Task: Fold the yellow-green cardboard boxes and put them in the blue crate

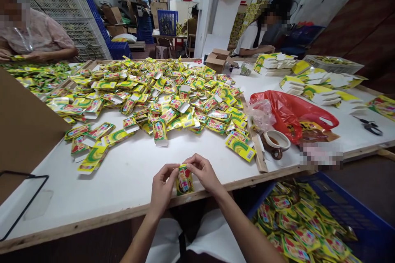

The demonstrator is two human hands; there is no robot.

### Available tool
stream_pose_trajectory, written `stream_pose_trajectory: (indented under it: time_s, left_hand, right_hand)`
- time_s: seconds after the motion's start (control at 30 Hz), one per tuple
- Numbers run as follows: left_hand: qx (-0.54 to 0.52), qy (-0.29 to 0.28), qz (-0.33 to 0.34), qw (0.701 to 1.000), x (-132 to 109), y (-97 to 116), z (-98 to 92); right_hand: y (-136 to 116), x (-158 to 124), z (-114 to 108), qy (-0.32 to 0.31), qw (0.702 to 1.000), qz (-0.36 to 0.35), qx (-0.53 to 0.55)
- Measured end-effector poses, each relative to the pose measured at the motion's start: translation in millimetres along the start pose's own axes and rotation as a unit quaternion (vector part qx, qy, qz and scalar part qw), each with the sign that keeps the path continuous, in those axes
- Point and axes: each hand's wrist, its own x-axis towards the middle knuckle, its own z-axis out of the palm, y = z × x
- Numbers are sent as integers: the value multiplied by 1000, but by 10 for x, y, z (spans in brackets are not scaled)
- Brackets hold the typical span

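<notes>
A small yellow-green packet (184,180) with bright lettering stands upright at the front edge of the table, its printed face toward me. My left hand (164,184) pinches its upper left corner between thumb and fingers. My right hand (202,172) pinches the upper right corner, so both hands meet along its top edge. Whether it is a carton or a soft sachet, I cannot tell. Beyond my hands a large heap of small printed cartons (160,131) covers the table, several with white end flaps sticking out. One yellow carton (240,148) lies at the heap's right front.
A blue crate (348,201) of printed sachets (296,218) stands low at my right. Near the wooden strip (257,152) are a brown cup (276,144), a red plastic bag (290,109) and scissors (370,126). Brown cardboard (27,119) rises at left. Two people sit across the table.
</notes>
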Motion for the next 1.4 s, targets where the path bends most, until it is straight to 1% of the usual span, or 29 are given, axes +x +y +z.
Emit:
stream_pose_trajectory:
  time_s: [0.13, 0.23, 0.3, 0.37, 0.47, 0.53, 0.6, 0.67, 0.73, 0.77, 0.8, 0.83, 0.87, 0.9, 0.93, 0.97, 1.0, 1.03, 1.07, 1.1, 1.13, 1.2, 1.23, 1.3, 1.37, 1.4]
  left_hand:
    - [15, -31, 9, 999, -13, 13, -58]
    - [18, -51, 2, 999, -10, 59, -45]
    - [16, -50, 2, 999, -12, 83, -28]
    - [2, -48, -2, 999, -17, 88, -13]
    - [-29, -52, -12, 998, -25, 63, -3]
    - [-27, -56, -11, 998, -33, 34, 3]
    - [-15, -55, -7, 998, -46, 17, 17]
    - [-7, -56, -6, 998, -57, 28, 33]
    - [2, -66, 2, 998, -44, 77, 31]
    - [13, -71, 15, 997, -18, 112, 13]
    - [32, -70, 37, 996, 29, 149, -21]
    - [59, -55, 65, 995, 99, 184, -70]
    - [97, -27, 97, 990, 195, 210, -133]
    - [141, 12, 126, 982, 314, 223, -206]
    - [189, 56, 147, 969, 454, 220, -281]
    - [234, 95, 154, 955, 607, 200, -351]
    - [266, 127, 145, 945, 766, 167, -409]
    - [281, 145, 122, 941, 920, 126, -449]
    - [284, 154, 93, 942, 1059, 86, -471]
    - [281, 158, 67, 944, 1173, 53, -476]
    - [275, 158, 47, 947, 1255, 35, -467]
    - [266, 158, 33, 950, 1299, 59, -429]
    - [266, 153, 39, 951, 1261, 103, -408]
    - [278, 114, 77, 951, 1082, 243, -372]
    - [301, 41, 129, 944, 829, 408, -334]
    - [305, 1, 145, 941, 699, 478, -310]
  right_hand:
    - [-16, -61, -23, -22, 999, -12, -39]
    - [-35, -84, -20, -29, 997, -12, -75]
    - [-37, -88, -8, -26, 996, -19, -88]
    - [-22, -98, 2, -17, 996, -24, -89]
    - [25, -127, 10, 17, 997, -29, -66]
    - [62, -137, 31, 33, 997, -37, -57]
    - [82, -124, 76, 35, 996, -43, -66]
    - [52, -107, 119, 39, 995, -47, -83]
    - [-69, -138, 84, 51, 990, -58, -114]
    - [-168, -190, 9, 67, 985, -68, -140]
    - [-291, -272, -117, 87, 978, -76, -176]
    - [-429, -382, -294, 105, 966, -76, -224]
    - [-575, -516, -515, 130, 949, -69, -278]
    - [-715, -664, -763, 128, 929, -39, -345]
    - [-840, -815, -1015, 105, 904, 7, -414]
    - [-941, -956, -1244, 101, 876, 44, -470]
    - [-1011, -1076, -1426, 108, 853, 66, -506]
    - [-1049, -1165, -1541, 110, 840, 81, -526]
    - [-1055, -1216, -1580, 108, 838, 87, -528]
    - [-1035, -1227, -1545, 96, 848, 87, -515]
    - [-994, -1200, -1444, 74, 864, 82, -491]
    - [-884, -1062, -1120, 31, 899, 57, -434]
    - [-830, -970, -935, 25, 911, 35, -411]
    - [-741, -781, -590, 49, 921, -28, -385]
    - [-675, -618, -322, 79, 918, -98, -376]
    - [-639, -549, -219, 79, 917, -127, -369]
